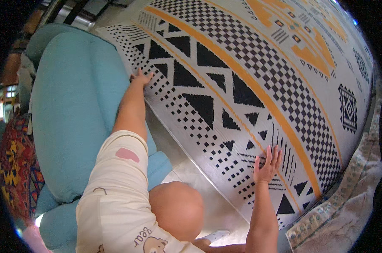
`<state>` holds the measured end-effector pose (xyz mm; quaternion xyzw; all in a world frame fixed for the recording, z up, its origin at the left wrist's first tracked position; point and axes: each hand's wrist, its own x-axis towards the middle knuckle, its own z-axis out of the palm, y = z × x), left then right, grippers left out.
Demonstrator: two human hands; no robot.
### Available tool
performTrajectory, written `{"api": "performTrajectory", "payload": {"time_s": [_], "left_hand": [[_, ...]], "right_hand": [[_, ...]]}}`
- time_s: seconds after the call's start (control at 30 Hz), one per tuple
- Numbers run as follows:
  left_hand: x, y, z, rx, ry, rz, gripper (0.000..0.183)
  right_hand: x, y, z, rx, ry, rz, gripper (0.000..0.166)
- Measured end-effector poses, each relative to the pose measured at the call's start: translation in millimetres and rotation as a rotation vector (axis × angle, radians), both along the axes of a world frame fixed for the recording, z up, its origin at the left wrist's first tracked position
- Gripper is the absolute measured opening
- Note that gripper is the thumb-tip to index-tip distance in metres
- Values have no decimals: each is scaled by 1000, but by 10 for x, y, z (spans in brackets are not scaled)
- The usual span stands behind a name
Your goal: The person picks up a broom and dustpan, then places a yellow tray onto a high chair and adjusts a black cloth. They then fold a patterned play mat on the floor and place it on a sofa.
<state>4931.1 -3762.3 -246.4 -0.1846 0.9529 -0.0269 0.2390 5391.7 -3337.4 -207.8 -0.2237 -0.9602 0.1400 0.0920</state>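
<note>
A large white patterned rug or cloth [248, 142] lies before me, with black triangles, a checkered band and orange stripes. My left hand [142, 78] rests on its near border of small black squares, beside the teal sofa, with some fingers spread and others partly hidden. My right hand [268, 166] lies palm down farther right on the same surface, fingers apart, over thin black stripes and the narrow orange line. Neither hand holds anything. The rug's white near edge runs diagonally between my hands.
On the left stands a teal padded sofa [70, 104], with a red patterned textile [17, 170] behind it. A beige cover with a decorated border [330, 208] is at the lower right. Pale floor [181, 164] shows below the rug's edge, near my bent knee [178, 208].
</note>
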Motion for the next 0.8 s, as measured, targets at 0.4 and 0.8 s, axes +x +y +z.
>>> {"api": "performTrajectory", "payload": {"time_s": [0.4,0.8], "left_hand": [[1557,2756,287,399,574,-1105,58],[2222,3037,306,380,526,-1393,61]], "right_hand": [[17,85,-88,-16,-9,-9,55],[379,364,-54,-93,-302,302,76]]}}
